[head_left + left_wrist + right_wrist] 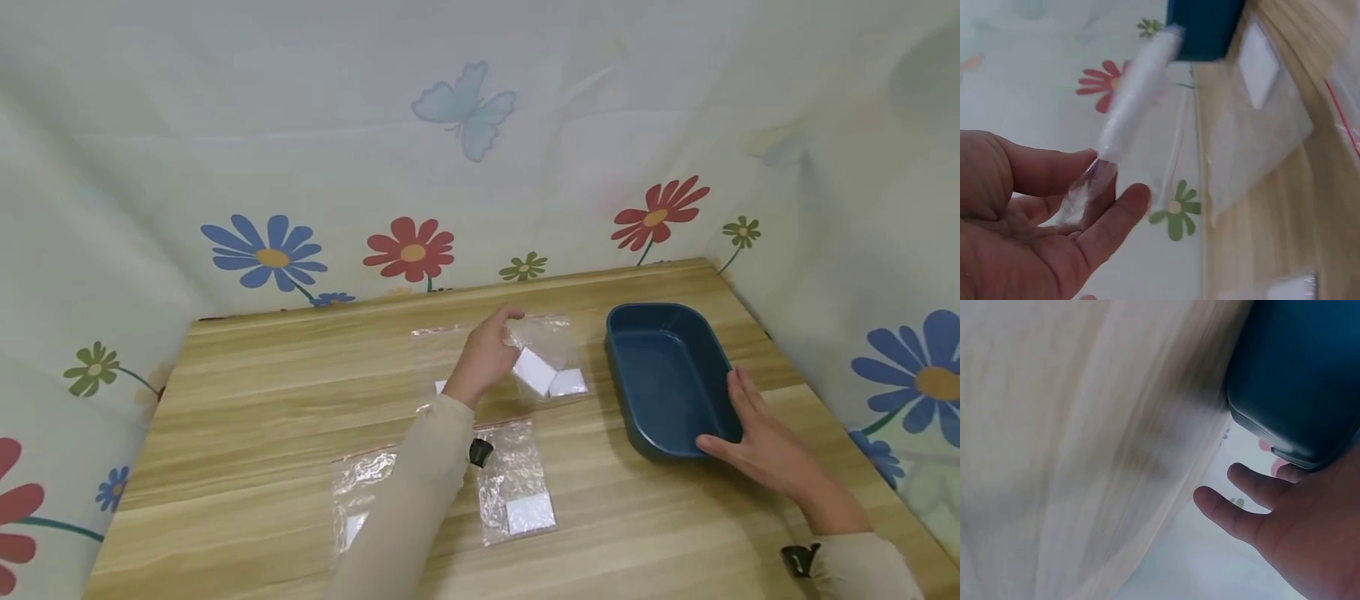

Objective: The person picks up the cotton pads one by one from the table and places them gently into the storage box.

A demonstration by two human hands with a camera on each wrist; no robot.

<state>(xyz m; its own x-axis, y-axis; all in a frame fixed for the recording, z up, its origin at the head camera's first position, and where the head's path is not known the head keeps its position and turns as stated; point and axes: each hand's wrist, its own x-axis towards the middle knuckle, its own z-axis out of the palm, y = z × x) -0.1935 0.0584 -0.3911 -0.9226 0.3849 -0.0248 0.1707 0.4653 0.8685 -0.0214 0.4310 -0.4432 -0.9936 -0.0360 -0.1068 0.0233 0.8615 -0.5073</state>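
Observation:
My left hand (486,354) pinches a clear plastic zip bag with a white flat block (1138,94) inside. In the left wrist view the thumb and fingers (1124,209) grip the crumpled end of the bag, and the block tilts upward away from them. Below it on the table lies another clear bag (547,332) with a white block (568,383). My right hand (772,454) rests at the near right corner of a dark blue tub (651,450), thumb over the rim and fingers along the outer side. Its fingers (1229,512) look straight and spread in the right wrist view.
More clear bags with white pieces lie on the wooden table (247,400): one bag (427,354) behind the left wrist, one (513,467) nearer the front, one (360,475) partly hidden by the left sleeve. Floral cloth (337,167) hangs along the table's back and sides.

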